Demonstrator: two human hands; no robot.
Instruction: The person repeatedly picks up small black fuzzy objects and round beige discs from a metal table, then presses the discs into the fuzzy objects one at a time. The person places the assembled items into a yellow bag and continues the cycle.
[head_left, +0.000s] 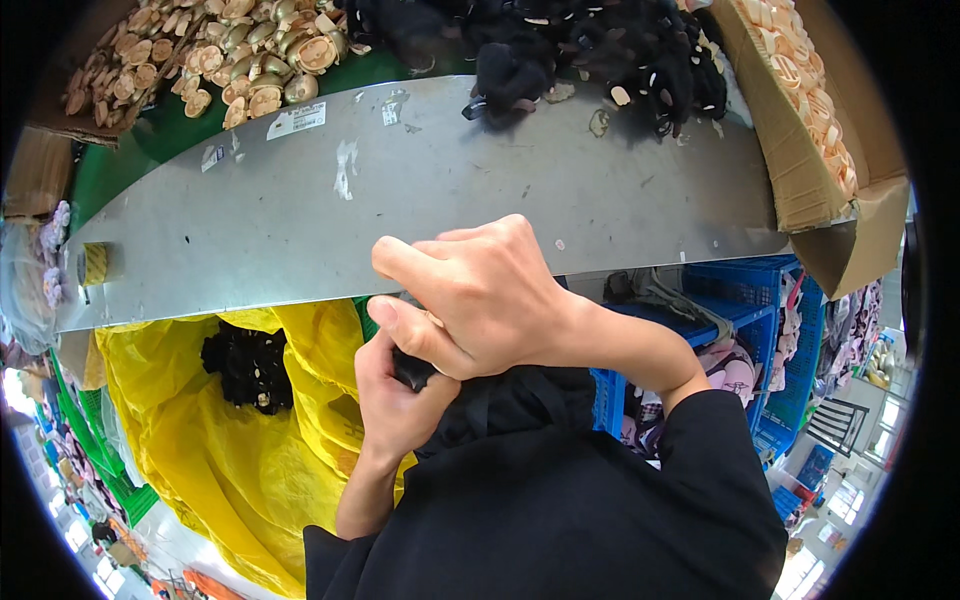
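My right hand (485,295) is closed over the top of my left hand (405,400), just off the near edge of the metal table. A small black piece (412,370), apparently fabric, shows between the two hands, and both grip it. A sliver of something pale shows by my right fingers. Most of the held piece is hidden. Across the table lies a heap of black plush pieces (500,75) with pale parts among them. Below my left hand hangs a yellow sack (200,460), with more black plush pieces (255,368) inside.
Gold and beige plastic shells (265,60) are piled at the far left. A cardboard box (790,165) of beige plastic parts (800,80) stands at the right end of the table (440,180). Blue crates (745,290) sit under the right side; a tape roll (93,263) lies left.
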